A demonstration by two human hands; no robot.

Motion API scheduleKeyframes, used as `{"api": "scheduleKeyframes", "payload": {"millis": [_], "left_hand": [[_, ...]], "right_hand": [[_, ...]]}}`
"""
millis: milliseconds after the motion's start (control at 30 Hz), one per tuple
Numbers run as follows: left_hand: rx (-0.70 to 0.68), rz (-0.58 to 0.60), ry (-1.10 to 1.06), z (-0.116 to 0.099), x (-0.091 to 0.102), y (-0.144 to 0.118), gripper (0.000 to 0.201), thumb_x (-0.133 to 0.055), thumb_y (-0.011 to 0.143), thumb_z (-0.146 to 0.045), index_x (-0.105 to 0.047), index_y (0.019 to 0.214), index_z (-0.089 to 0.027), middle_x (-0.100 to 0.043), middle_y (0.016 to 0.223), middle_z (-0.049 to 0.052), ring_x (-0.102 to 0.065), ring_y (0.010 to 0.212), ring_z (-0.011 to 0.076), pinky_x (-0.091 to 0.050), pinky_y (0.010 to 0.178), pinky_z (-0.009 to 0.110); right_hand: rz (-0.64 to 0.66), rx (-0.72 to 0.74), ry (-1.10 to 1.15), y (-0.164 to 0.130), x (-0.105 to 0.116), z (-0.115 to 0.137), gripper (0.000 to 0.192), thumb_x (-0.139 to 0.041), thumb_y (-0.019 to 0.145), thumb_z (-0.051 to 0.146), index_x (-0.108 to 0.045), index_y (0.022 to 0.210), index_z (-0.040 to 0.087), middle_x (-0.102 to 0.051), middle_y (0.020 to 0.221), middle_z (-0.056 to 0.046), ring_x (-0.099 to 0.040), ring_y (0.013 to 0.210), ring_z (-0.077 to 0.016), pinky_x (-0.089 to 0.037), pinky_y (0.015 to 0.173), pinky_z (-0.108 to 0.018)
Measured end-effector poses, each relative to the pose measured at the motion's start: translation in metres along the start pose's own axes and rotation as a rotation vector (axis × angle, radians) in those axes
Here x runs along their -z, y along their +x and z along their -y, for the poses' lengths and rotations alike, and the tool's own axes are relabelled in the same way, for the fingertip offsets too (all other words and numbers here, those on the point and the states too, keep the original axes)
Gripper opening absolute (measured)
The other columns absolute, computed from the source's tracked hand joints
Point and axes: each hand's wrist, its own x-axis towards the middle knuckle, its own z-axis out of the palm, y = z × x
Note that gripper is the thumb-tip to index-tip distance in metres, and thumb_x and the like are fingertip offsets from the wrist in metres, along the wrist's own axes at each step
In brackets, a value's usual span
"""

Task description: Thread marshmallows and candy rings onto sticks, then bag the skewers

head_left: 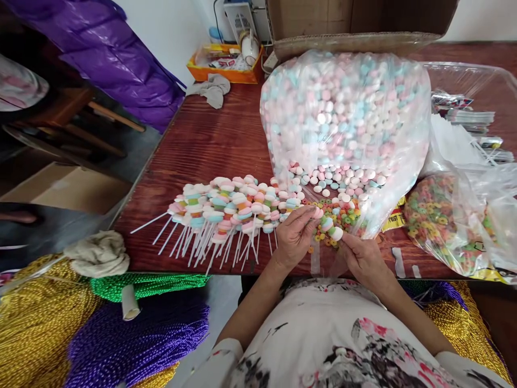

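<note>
Both hands are on a candy skewer [328, 224] of pastel marshmallow-like discs with coloured rings between them. My left hand [297, 234] is closed, pinching the pink disc at its upper end. My right hand [365, 261] is closed at the lower end beside a white disc; the stick is hidden by the fingers. Just beyond the hands lie loose gummy rings [346, 214] in orange, green and yellow. Behind them, loose pink, white and blue discs [349, 180] spill from a big clear bag [343, 108]. Left of my left hand is a pile of finished-looking skewers [226, 207], white sticks pointing toward me.
At right sit a bag of rings [440, 221] and white sticks [456, 140]. A cardboard box [351, 46] and an orange tray [224, 75] stand at the back. A grey cloth [212, 90] lies near the tray. Gold, green and purple beads [137, 339] hang below the table edge.
</note>
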Motion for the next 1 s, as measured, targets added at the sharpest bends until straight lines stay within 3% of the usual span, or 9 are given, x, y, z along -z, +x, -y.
{"api": "scheduleKeyframes", "payload": {"millis": [233,400,567,633,733,867,1000], "left_hand": [[-0.051,0.116,-0.089,0.001,0.007,-0.001,0.028,-0.067,0.087,-0.009,-0.074,0.111,-0.023,-0.077,0.112,0.008,-0.074,0.101,0.0173,-0.062,0.092,0.031],[0.083,-0.013,-0.186,-0.008,0.007,-0.007,0.026,-0.070,0.086,-0.010,-0.076,0.106,-0.024,-0.078,0.108,0.006,-0.075,0.100,0.0172,-0.062,0.091,0.032],[0.069,-0.011,-0.192,-0.020,0.011,-0.008,0.028,-0.067,0.088,-0.010,-0.074,0.112,-0.023,-0.076,0.115,0.009,-0.073,0.107,0.0192,-0.061,0.096,0.034],[0.062,-0.034,-0.188,-0.023,0.017,-0.004,0.028,-0.065,0.089,-0.010,-0.074,0.113,-0.022,-0.076,0.114,0.009,-0.073,0.107,0.0191,-0.061,0.095,0.033],[0.063,-0.030,-0.190,-0.028,0.030,0.006,0.029,-0.067,0.089,-0.012,-0.073,0.115,-0.022,-0.075,0.116,0.010,-0.072,0.108,0.0201,-0.061,0.095,0.034],[0.097,-0.065,-0.169,-0.040,0.053,0.020,0.039,-0.075,0.083,-0.016,-0.071,0.121,-0.025,-0.073,0.122,0.008,-0.069,0.114,0.0215,-0.057,0.103,0.039],[0.035,-0.144,-0.096,-0.047,0.075,0.040,0.043,-0.071,0.082,-0.009,-0.072,0.120,-0.030,-0.074,0.119,0.002,-0.070,0.112,0.0213,-0.058,0.102,0.042]], "right_hand": [[0.011,0.071,0.008,-0.001,0.009,-0.004,0.026,-0.042,0.098,0.020,-0.060,0.080,0.020,-0.054,0.063,0.000,-0.045,0.055,-0.0139,-0.033,0.056,-0.027],[-0.037,0.116,0.160,-0.002,-0.004,-0.002,0.025,-0.044,0.099,0.022,-0.065,0.086,0.019,-0.051,0.063,0.001,-0.045,0.056,-0.0132,-0.035,0.055,-0.026],[-0.071,0.039,0.342,-0.003,-0.026,-0.008,0.022,-0.049,0.099,0.027,-0.069,0.096,0.019,-0.056,0.068,0.001,-0.048,0.059,-0.0138,-0.038,0.055,-0.025],[-0.072,0.083,0.345,0.001,-0.030,-0.007,0.021,-0.051,0.098,0.028,-0.071,0.096,0.020,-0.056,0.067,0.001,-0.048,0.060,-0.0139,-0.039,0.057,-0.026],[-0.032,0.177,0.321,0.012,-0.028,0.009,0.023,-0.052,0.098,0.027,-0.071,0.089,0.020,-0.052,0.062,0.002,-0.044,0.056,-0.0130,-0.037,0.057,-0.026],[-0.042,0.214,0.401,0.030,-0.024,0.054,0.026,-0.047,0.101,0.027,-0.070,0.091,0.020,-0.048,0.062,0.003,-0.040,0.055,-0.0115,-0.035,0.053,-0.024],[0.080,0.452,0.423,0.057,-0.030,0.093,0.030,-0.041,0.103,0.025,-0.068,0.092,0.019,-0.049,0.065,0.002,-0.043,0.057,-0.0113,-0.039,0.058,-0.023]]}}
